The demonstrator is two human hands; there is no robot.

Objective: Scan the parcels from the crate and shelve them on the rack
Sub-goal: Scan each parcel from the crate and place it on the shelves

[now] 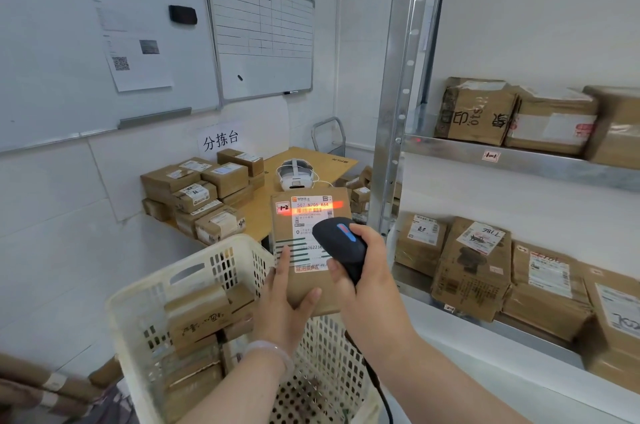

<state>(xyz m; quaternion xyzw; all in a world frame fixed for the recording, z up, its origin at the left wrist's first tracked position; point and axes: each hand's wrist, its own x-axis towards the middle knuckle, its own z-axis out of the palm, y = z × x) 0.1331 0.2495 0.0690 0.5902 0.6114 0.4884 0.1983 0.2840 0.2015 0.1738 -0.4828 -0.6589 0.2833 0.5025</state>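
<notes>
The label [310, 220] on the parcel [300, 285] reads "507 N705 A64" beside a "1-2" sticker [283, 208], under a red beam [317, 206]. The left hand [282, 309] grips the parcel's lower end; the right hand [369, 271] grips the scanner [341, 243].

scanner [341, 247] hides part of parcel [298, 285] label [311, 216] | crate [138, 299] cut off below

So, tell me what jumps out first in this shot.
A glowing red scan line crosses the white label of the brown cardboard parcel at centre frame, which the left hand holds up. The right hand aims a black handheld scanner at it, above the cream perforated plastic crate. The stocked grey metal rack fills the right.
</notes>
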